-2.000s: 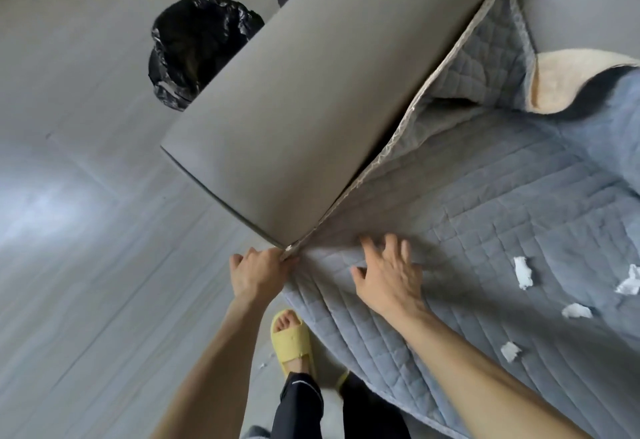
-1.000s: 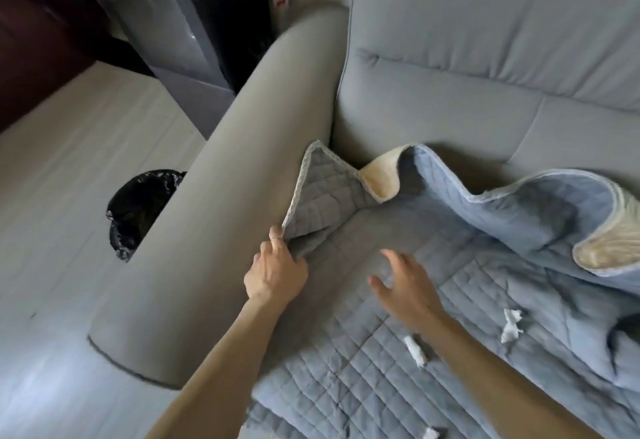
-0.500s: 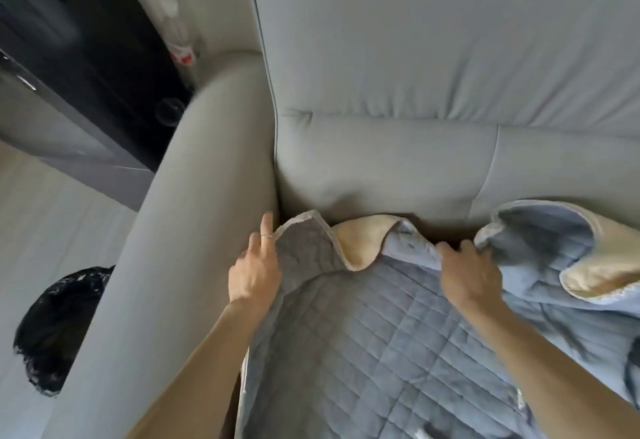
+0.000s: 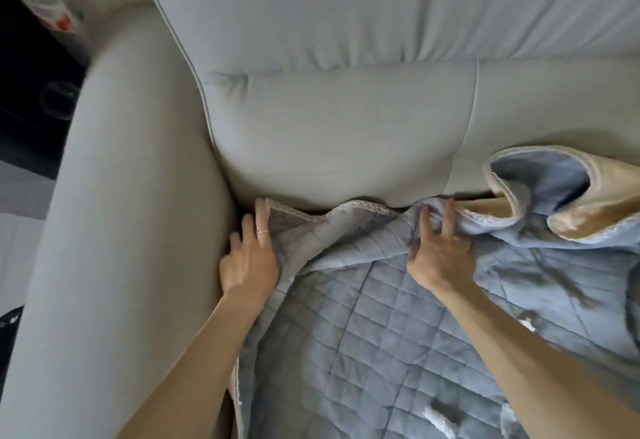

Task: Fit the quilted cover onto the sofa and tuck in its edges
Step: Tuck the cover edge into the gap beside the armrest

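head view is showing the left hand lying with straight fingers on the corner of the quilted cover, right where the armrest is meeting the back of the sofa; its thumb is hiding under the cloth, so i cannot tell if it is pinching; a thin ring is sitting on one finger; the right hand is pressing spread, straight fingers on a bunched fold at the back crease, not grabbing; between both hands the cover's edge is lying along the crease; past the right hand the cover is curling up, showing its cream side.
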Action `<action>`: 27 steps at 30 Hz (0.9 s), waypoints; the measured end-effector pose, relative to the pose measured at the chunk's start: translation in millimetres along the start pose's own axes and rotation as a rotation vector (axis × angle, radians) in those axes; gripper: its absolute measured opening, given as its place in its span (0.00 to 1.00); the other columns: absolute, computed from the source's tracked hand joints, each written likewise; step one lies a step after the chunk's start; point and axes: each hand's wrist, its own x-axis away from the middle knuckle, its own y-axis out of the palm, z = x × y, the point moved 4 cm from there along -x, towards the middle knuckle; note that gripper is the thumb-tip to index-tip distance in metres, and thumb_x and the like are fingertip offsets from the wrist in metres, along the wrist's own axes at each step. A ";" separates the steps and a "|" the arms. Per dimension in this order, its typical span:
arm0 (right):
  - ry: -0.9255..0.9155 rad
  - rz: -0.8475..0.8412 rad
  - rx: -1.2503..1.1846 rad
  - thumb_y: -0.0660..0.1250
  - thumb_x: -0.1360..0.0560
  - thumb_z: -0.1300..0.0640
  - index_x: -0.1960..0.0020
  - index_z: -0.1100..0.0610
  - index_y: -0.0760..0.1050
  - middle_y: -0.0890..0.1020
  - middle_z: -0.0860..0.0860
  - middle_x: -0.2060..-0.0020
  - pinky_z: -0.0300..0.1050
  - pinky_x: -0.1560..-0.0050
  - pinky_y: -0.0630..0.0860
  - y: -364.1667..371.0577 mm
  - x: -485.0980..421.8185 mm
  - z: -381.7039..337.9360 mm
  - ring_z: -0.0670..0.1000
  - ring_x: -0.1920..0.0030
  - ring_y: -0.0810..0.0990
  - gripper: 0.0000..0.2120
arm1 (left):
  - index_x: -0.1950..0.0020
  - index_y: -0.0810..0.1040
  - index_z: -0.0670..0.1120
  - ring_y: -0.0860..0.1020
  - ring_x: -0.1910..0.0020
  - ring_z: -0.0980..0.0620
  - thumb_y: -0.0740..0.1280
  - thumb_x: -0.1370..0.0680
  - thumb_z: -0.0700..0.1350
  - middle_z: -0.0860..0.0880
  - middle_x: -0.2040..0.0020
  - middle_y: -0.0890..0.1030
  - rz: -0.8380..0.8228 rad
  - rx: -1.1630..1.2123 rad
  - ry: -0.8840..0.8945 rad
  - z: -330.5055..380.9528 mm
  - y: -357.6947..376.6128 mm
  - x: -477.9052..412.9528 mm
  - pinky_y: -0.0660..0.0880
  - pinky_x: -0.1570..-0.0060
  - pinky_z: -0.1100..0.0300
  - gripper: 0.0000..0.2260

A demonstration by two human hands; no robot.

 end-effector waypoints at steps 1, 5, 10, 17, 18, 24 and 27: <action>0.005 -0.056 0.036 0.65 0.26 0.47 0.22 0.48 0.51 0.39 0.56 0.22 0.65 0.36 0.70 7.0 5.8 0.5 0.68 0.34 0.70 0.38 | 0.20 0.53 0.46 0.76 0.48 0.39 0.67 0.27 0.42 0.41 0.29 0.68 0.094 0.046 0.053 0.9 -3.5 5.6 0.75 0.64 0.49 0.38; -0.121 0.220 0.060 0.66 0.29 0.48 0.30 0.56 0.67 0.61 0.59 0.27 0.58 0.49 0.77 -7.5 29.2 -7.6 0.64 0.40 0.73 0.29 | 0.29 0.72 0.46 0.69 0.32 0.40 0.63 0.26 0.42 0.41 0.26 0.66 0.359 0.118 0.302 10.7 -13.9 27.3 0.69 0.40 0.42 0.24; -0.493 0.219 -0.112 0.62 0.28 0.36 0.35 0.52 0.72 0.72 0.52 0.32 0.55 0.37 0.67 -15.2 40.6 -71.3 0.57 0.32 0.68 0.28 | 0.32 0.73 0.43 0.72 0.37 0.40 0.63 0.23 0.46 0.42 0.29 0.69 0.164 0.202 0.242 14.0 1.9 62.3 0.69 0.39 0.45 0.20; -0.516 0.113 0.234 0.71 0.31 0.56 0.40 0.41 0.77 0.78 0.50 0.50 0.52 0.52 0.69 3.5 28.4 -69.9 0.57 0.47 0.73 0.21 | 0.20 0.50 0.45 0.58 0.24 0.41 0.49 0.19 0.61 0.36 0.21 0.52 -0.235 0.149 -0.080 -9.5 35.3 86.0 0.57 0.25 0.51 0.32; -0.490 0.155 0.271 0.72 0.32 0.58 0.43 0.41 0.78 0.78 0.50 0.53 0.51 0.53 0.67 2.3 29.2 -58.5 0.56 0.49 0.73 0.21 | 0.19 0.44 0.48 0.51 0.22 0.43 0.46 0.19 0.63 0.39 0.20 0.44 -0.259 0.176 -0.089 -11.6 38.8 84.9 0.50 0.23 0.52 0.33; -0.286 0.135 0.333 0.70 0.30 0.57 0.36 0.39 0.76 0.75 0.50 0.51 0.53 0.51 0.63 5.0 32.0 17.5 0.56 0.49 0.71 0.25 | 0.21 0.34 0.53 0.35 0.22 0.47 0.42 0.19 0.63 0.44 0.21 0.34 -0.194 0.016 -0.116 -6.0 50.5 48.1 0.30 0.27 0.53 0.31; -0.263 -0.098 0.256 0.62 0.29 0.45 0.29 0.36 0.65 0.68 0.47 0.35 0.57 0.41 0.62 11.4 7.7 14.3 0.54 0.35 0.64 0.29 | 0.20 0.40 0.45 0.43 0.21 0.46 0.44 0.17 0.58 0.41 0.20 0.48 -0.251 -0.113 -0.136 -11.5 61.2 32.2 0.31 0.27 0.51 0.30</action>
